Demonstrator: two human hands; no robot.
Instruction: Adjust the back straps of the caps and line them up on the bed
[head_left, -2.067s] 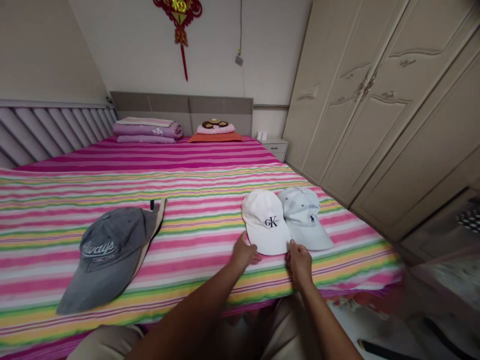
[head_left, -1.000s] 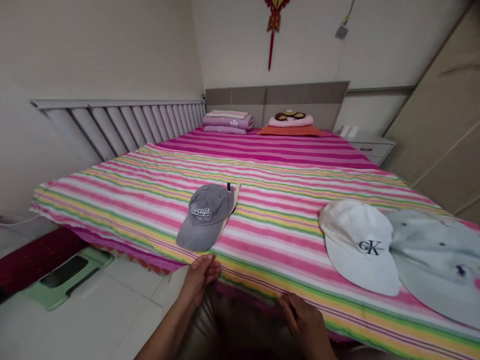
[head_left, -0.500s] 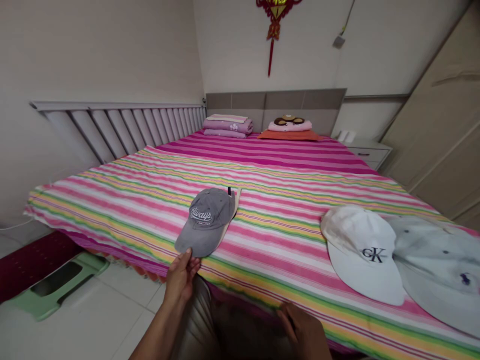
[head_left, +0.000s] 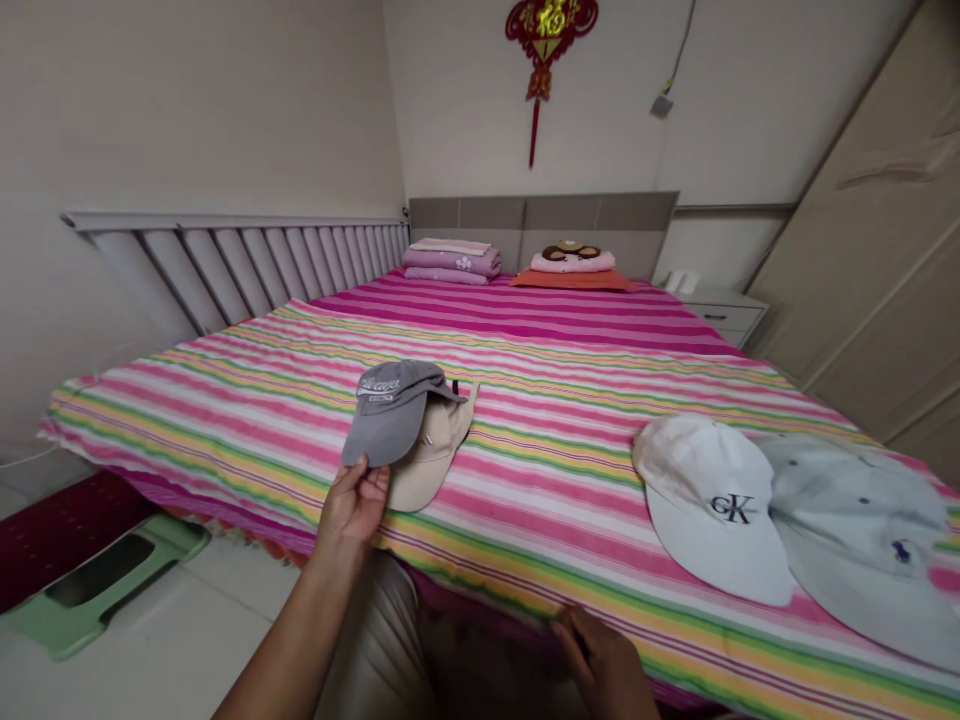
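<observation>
Head view: at lower left of the frame, the left hand (head_left: 352,505) pinches the brim of a grey baseball cap (head_left: 390,410), which tilts up over a beige cap (head_left: 436,462) on a striped bedspread (head_left: 225,420). The right hand (head_left: 604,665) sits, fingers curled, at the bedspread's near edge, lower centre; whether it grips anything cannot be told. A white CK cap (head_left: 709,505) and a pale blue cap (head_left: 855,520) lie touching at right.

A home bedroom, with a striped bed (head_left: 555,400) and cream wardrobe (head_left: 877,290)
</observation>
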